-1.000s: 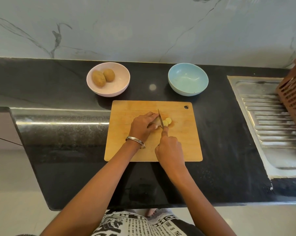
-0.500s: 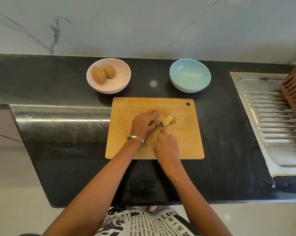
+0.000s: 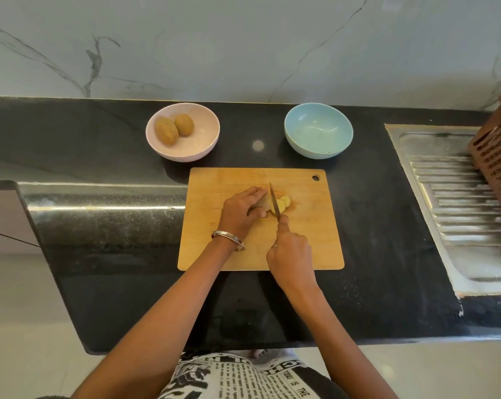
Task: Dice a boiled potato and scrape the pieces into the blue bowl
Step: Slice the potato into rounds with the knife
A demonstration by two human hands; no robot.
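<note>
Fingers of the left hand were curled down over a boiled potato at the middle of a wooden cutting board, clamping it against the wood and hiding most of it from the head camera. The right hand, nearer the person, was closed around the handle of a knife, its index finger laid along the top of the blade, which stood on edge just right of the left fingertips. Two or three pale yellow slices lay touching one another just right of the blade. A metal bangle circled the left wrist.

The board rested on a black speckled surface. Beyond its far edge stood two bowls, well apart: a pink bowl to the far left holding two unpeeled potatoes side by side, and the blue bowl to the far right, nothing in it. A steel sink drainboard was set into the surface at the right, with a brown slatted plastic basket standing on it at the frame's edge. A white marble-patterned wall ran behind the surface. The person's black-and-white printed garment showed at the near edge.
</note>
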